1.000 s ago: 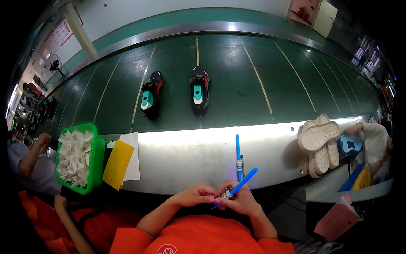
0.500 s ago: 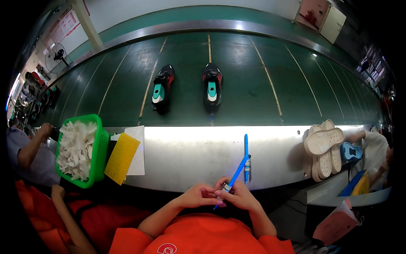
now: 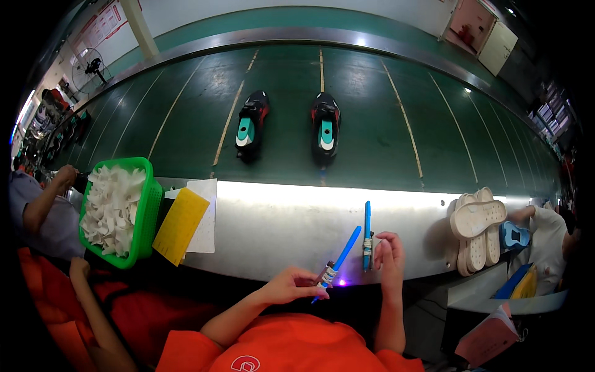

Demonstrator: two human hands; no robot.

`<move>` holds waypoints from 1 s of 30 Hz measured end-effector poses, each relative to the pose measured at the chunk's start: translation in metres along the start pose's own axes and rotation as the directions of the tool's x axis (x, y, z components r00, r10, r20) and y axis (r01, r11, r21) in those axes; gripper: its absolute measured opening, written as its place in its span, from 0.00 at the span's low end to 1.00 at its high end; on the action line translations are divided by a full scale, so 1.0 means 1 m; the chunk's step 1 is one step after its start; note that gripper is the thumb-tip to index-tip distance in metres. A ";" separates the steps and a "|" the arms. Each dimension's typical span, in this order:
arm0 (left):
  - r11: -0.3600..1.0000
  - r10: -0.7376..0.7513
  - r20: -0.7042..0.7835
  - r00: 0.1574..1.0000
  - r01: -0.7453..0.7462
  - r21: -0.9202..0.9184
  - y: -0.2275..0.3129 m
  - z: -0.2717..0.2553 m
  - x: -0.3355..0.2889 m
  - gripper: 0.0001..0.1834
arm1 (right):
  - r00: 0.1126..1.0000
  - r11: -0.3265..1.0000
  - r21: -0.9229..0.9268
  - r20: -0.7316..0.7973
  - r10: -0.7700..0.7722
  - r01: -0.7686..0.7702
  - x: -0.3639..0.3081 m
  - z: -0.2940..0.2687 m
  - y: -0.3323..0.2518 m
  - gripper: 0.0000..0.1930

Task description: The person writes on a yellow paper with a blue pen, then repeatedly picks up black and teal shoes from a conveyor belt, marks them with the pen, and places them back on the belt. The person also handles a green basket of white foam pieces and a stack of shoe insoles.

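My left hand is closed around a blue pen with a pale wrapping round its middle and a small dark piece beside it. The pen tilts up to the right over the near bench edge. Apart from it, my right hand is raised with its fingers loosely bent and apart, and I see nothing in it. Just left of those fingers, a second blue pen, also wrapped and with a dark strip alongside, lies on the metal bench. A small purple light spot shows at the bench's edge near the held pen.
Two black-and-red shoes with teal inserts stand on the green conveyor belt. At left are a green basket of white scraps, a yellow card and white paper. Beige soles are stacked at right. Co-workers sit on both sides.
My right hand has let go of the held pen and moved right and up, beside the pen on the bench. My left hand keeps the other pen. A purple light spot has appeared.
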State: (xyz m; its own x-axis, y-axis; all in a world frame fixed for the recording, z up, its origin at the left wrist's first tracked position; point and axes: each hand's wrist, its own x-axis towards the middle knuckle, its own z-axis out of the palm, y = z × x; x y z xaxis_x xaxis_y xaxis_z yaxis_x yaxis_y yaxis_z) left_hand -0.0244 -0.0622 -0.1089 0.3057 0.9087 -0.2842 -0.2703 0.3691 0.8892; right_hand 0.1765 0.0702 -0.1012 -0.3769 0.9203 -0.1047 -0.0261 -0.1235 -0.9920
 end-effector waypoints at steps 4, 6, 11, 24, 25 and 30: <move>0.998 0.049 -0.029 0.998 -0.048 0.033 0.001 -0.002 -0.001 0.13 | 0.988 0.931 -0.347 -0.066 -0.142 0.111 0.018 -0.012 0.003 0.10; 0.998 0.053 -0.048 0.997 -0.052 0.022 0.000 -0.002 -0.001 0.13 | 0.978 0.852 -0.510 -0.084 -0.191 0.123 0.021 -0.011 0.004 0.12; 0.999 0.028 -0.104 0.994 -0.030 -0.016 -0.004 -0.002 0.000 0.13 | 0.979 0.696 -0.715 -0.092 -0.181 0.061 0.019 0.000 0.007 0.16; 1.000 0.016 -0.202 0.979 -0.018 -0.006 -0.013 0.001 0.003 0.12 | 0.996 0.624 -0.781 -0.066 -0.059 -0.015 0.019 0.008 -0.001 0.16; 1.000 0.017 -0.206 0.978 -0.018 -0.004 -0.014 0.001 0.003 0.12 | 0.997 0.667 -0.745 -0.061 -0.046 -0.015 0.018 0.005 0.000 0.16; 0.999 0.023 -0.227 0.974 -0.027 -0.017 -0.015 0.002 0.004 0.12 | 0.998 0.842 -0.537 0.007 0.059 -0.046 0.019 -0.010 0.007 0.20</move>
State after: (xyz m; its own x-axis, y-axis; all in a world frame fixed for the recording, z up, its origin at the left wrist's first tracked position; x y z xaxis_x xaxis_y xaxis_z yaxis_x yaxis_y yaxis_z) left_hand -0.0175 -0.0643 -0.1232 0.0847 0.9374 -0.3379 -0.2942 0.3475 0.8903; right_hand 0.1780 0.0904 -0.1106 -0.3840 0.9090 -0.1622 0.4926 0.0531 -0.8687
